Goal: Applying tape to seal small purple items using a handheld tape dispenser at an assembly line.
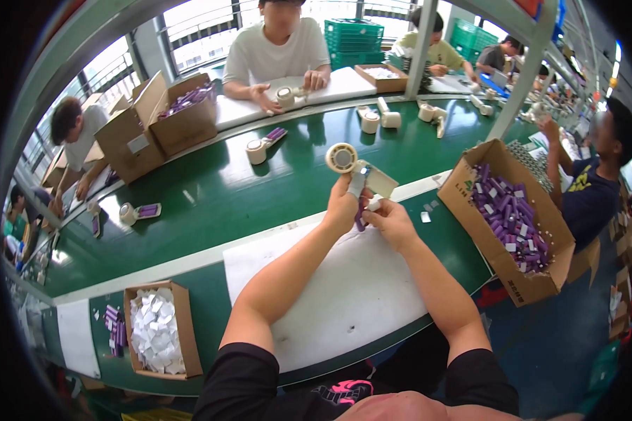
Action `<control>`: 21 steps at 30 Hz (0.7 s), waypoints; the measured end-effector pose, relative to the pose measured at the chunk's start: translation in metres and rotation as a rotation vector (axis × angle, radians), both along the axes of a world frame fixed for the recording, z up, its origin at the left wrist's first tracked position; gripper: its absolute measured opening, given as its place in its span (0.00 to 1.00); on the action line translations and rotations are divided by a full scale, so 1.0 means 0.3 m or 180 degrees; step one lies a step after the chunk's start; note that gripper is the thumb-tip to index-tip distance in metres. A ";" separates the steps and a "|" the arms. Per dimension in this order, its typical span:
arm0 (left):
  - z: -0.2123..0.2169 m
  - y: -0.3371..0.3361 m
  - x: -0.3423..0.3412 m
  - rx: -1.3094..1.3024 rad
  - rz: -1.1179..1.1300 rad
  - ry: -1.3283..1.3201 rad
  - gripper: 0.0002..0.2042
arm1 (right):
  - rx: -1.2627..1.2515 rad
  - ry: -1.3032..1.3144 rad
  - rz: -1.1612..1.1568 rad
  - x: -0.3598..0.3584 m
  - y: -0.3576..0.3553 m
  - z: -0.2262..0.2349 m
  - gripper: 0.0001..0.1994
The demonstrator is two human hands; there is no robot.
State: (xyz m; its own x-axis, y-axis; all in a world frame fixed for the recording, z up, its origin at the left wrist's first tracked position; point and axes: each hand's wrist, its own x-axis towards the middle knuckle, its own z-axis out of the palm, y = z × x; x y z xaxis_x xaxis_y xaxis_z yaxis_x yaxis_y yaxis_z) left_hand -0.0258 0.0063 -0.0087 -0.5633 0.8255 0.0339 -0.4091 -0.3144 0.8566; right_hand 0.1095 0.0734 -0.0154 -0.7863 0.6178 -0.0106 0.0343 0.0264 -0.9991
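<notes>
Over the white work mat, my left hand is closed around a cream handheld fan, its round grilled head up and a flat cream part of its body to the right. A grey cover wraps a finger of that hand. My right hand is closed just below the fan, its fingertips at a purple battery cell that hangs between both hands. Something small and white shows at the right fingertips; I cannot tell whether it is a label or a finger cover. The hands partly hide the battery.
Right, a cardboard box holds many purple batteries. Left stands a box of white paper pieces beside loose batteries. Beyond, a green conveyor carries several fans. Across it a co-worker handles a fan; another person is at right.
</notes>
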 end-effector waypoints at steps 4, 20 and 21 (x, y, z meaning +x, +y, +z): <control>0.002 -0.002 0.000 0.0033 0.0021 0.0066 0.10 | -0.0080 0.0076 0.0006 -0.003 0.000 0.002 0.11; 0.002 0.002 -0.012 0.0220 -0.0176 0.0072 0.10 | -0.0249 0.0086 -0.0100 -0.004 0.005 -0.002 0.09; 0.002 0.001 -0.011 0.0252 -0.0180 0.0056 0.10 | -0.0186 0.0066 -0.0095 -0.003 0.004 -0.001 0.09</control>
